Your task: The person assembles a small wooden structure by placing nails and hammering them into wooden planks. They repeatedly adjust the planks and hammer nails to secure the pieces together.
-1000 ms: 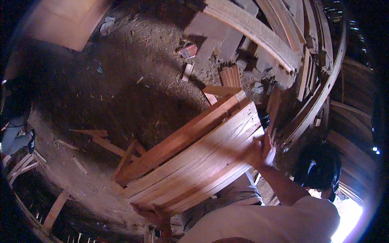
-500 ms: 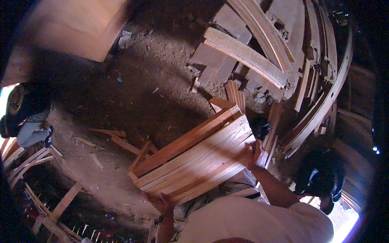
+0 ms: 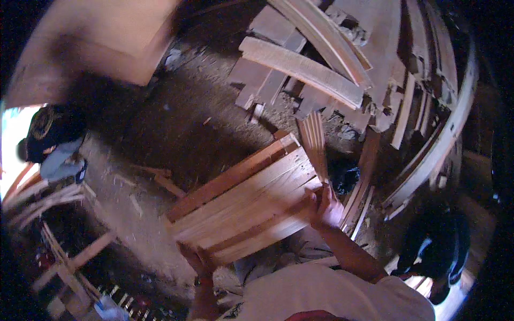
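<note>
A box-like crate of wooden planks is tilted across my lap, its pale slatted face turned up. A redder board runs along its far edge. My left hand is closed on the near left corner, with its fingers partly in shadow. At the right end, my right hand grips the edge of the slats, thumb side up. Just beyond that hand stands a fanned bundle of thin wooden strips. The crate's underside is hidden.
Stacked boards and long beams fill the far right, with a long curved-looking plank beside them. Another person crouches at the left, and a second dark-clothed person is at the right. Scrap wood lies at lower left.
The crate and both my hands have shifted a little to the left in the picture, and less of the crate's far side shows. The view has turned too, so the surroundings have shifted.
</note>
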Tool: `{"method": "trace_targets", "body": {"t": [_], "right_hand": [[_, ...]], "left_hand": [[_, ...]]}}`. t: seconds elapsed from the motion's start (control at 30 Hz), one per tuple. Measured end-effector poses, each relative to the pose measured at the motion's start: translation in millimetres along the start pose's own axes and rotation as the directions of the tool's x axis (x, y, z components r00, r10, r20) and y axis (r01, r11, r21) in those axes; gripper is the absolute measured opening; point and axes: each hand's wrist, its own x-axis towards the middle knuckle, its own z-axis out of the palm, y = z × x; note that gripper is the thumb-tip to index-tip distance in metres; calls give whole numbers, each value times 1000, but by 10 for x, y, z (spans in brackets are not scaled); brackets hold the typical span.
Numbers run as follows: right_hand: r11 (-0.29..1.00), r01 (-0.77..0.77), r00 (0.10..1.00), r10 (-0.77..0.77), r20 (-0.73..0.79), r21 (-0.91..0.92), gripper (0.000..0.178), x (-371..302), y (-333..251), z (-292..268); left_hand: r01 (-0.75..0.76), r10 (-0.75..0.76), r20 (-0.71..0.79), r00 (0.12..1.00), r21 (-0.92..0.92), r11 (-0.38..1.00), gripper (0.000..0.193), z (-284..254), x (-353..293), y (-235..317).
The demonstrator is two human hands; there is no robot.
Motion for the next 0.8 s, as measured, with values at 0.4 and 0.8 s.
{"method": "trace_targets", "body": {"t": [0.4, 0.8], "right_hand": [[997, 80, 989, -80, -121, -4, 54, -32, -14, 83], [985, 169, 983, -167, -73, 16, 50, -84, 11, 72]], "left_hand": [[-69, 67, 47, 997, 54, 996, 78, -74, -55, 36], [307, -323, -82, 943, -165, 937, 81, -231, 152, 709]]}}
